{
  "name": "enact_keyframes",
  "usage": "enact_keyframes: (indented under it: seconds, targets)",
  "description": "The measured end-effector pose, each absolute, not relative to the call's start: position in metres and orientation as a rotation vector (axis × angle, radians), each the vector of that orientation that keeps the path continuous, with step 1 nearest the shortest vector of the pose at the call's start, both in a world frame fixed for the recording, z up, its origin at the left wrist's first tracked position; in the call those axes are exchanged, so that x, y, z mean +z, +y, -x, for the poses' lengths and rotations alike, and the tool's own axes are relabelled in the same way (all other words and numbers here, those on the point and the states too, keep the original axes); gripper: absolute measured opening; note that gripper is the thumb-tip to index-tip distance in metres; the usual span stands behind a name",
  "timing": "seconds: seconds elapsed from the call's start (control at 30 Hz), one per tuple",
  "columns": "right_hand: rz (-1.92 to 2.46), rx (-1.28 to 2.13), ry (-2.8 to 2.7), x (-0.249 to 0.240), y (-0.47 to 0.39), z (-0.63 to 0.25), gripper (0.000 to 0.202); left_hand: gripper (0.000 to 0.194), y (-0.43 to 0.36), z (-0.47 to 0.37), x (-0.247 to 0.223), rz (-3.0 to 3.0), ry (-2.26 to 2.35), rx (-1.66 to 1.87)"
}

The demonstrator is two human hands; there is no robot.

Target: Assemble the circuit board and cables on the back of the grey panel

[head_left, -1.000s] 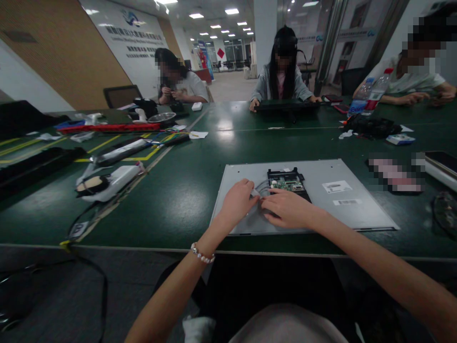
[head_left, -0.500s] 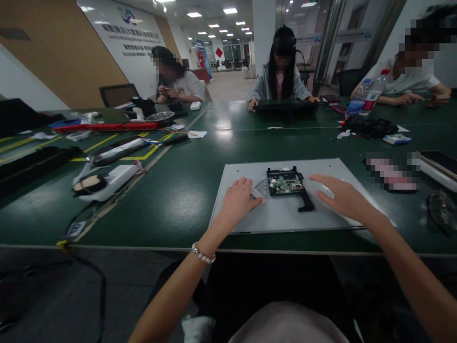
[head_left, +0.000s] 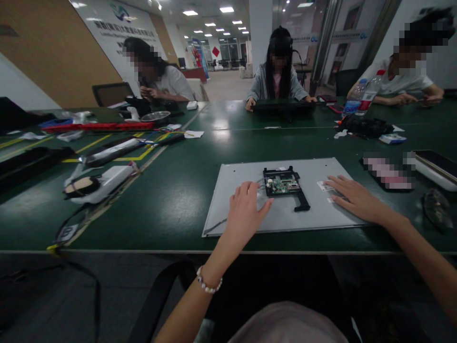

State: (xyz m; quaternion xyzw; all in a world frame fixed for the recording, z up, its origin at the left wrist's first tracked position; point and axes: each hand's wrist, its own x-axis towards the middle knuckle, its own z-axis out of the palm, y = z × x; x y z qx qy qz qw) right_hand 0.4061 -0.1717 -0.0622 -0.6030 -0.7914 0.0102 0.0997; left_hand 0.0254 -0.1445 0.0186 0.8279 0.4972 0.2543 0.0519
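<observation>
A grey-white flat panel (head_left: 246,171) lies on the green table in front of me. On its middle sits a black bracket (head_left: 303,202) holding a green circuit board (head_left: 283,185). My left hand (head_left: 246,209) is over the panel just left of the board, thumb spread from the bent fingers, nothing visible between them. Thin grey cables (head_left: 261,183) run from the board's left side, partly hidden by that hand. A grey cable end (head_left: 216,225) shows near the panel's lower left corner. Stretched out at the panel's right side, my right hand (head_left: 357,197) is open beside a white label (head_left: 324,186).
Right of the panel are a pink phone-like object (head_left: 387,172), a white box-like object (head_left: 433,171) and a clear roundish item (head_left: 437,209). A white device (head_left: 110,183) with cables lies left. Bottles (head_left: 369,93) stand farther back. Three people sit around the table.
My left hand has shifted right, closer to the board, and its thumb is farther out. My right hand has moved right, away from the bracket, and the white label now shows.
</observation>
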Motion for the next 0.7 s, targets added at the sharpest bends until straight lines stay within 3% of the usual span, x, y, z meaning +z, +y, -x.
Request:
enact_keyframes:
  seconds: [0.27,0.7]
  targets:
    - [1.778,-0.007,-2.349,-0.058,-0.169,-0.385,0.058,0.011,-0.170,-0.045,-0.001,-2.301,1.139,1.042]
    - [1.551,0.116,-2.509,-0.046,-0.142,-0.320,0.057,0.012,-0.170,-0.036,-0.009,-1.927,1.114,1.382]
